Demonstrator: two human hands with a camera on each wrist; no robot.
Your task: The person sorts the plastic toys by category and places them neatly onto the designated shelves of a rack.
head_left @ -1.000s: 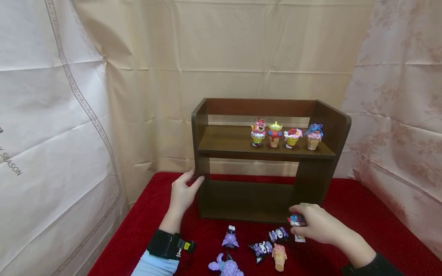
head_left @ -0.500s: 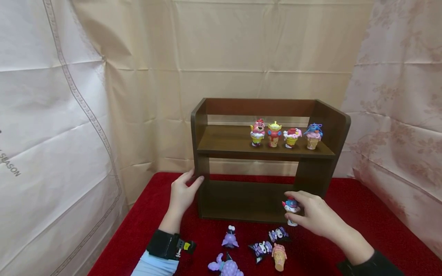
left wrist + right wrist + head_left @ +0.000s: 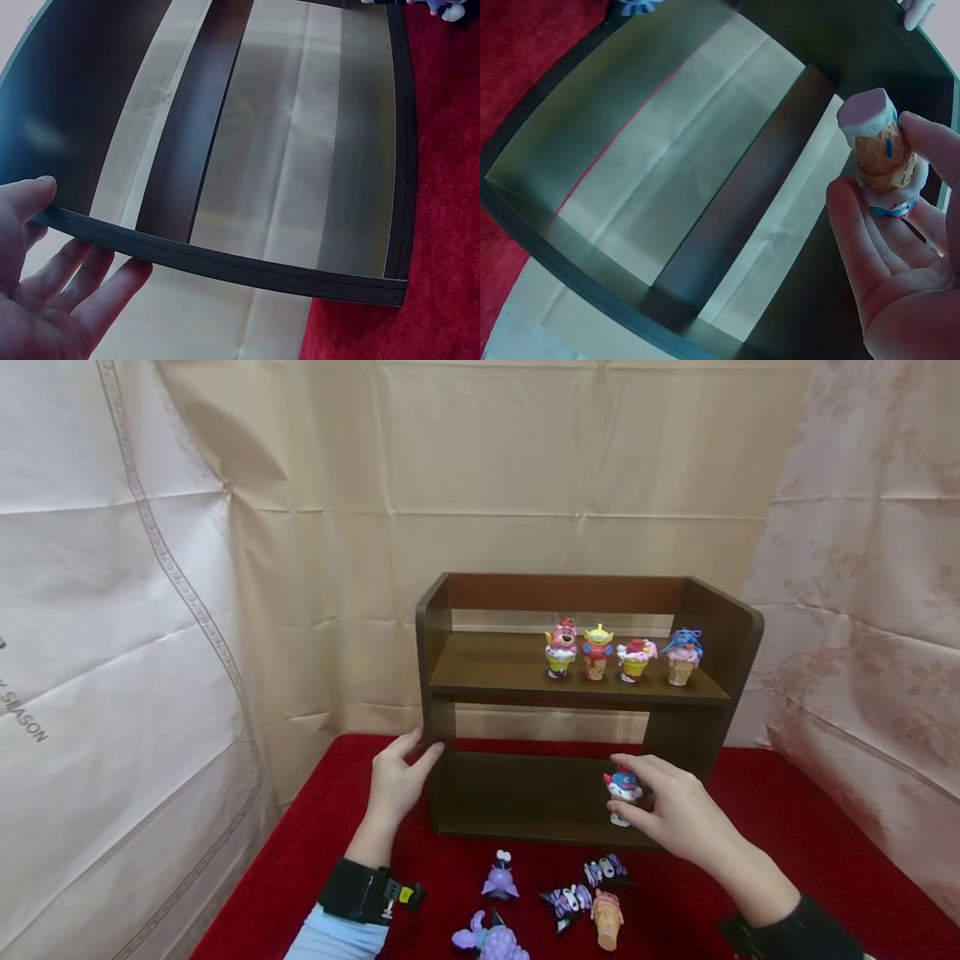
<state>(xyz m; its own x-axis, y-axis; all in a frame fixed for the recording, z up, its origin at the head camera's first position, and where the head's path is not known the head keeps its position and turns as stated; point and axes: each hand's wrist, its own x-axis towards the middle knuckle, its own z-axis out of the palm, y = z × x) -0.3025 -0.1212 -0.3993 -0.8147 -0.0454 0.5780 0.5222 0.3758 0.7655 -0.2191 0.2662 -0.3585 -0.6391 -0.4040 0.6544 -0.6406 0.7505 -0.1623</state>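
My right hand (image 3: 686, 814) pinches a small ice-cream-cone figurine (image 3: 623, 787) between thumb and fingers. Its blue and red top sits over white, and in the right wrist view its waffle cone (image 3: 885, 161) and pale base show. In the head view the figurine is upright, before the right part of the dark wooden shelf's lower level (image 3: 525, 793). My left hand (image 3: 397, 781) holds the left side panel of the shelf (image 3: 247, 277), thumb on the inner side and fingers outside. On the upper level stand a pink bear figurine (image 3: 560, 649), and several other cone figurines (image 3: 597, 653).
Before the shelf, on the red cloth (image 3: 300, 860), lie several figurines: a purple one (image 3: 499, 881), a larger purple one (image 3: 497, 942), two purple-and-black ones (image 3: 568, 902) and a pink cone one (image 3: 607, 920). Beige curtains (image 3: 525, 460) hang behind the shelf.
My right hand has lifted the cone figurine off the red cloth and carried it up and left to the front of the lower level. The left hand has stayed on the side panel.
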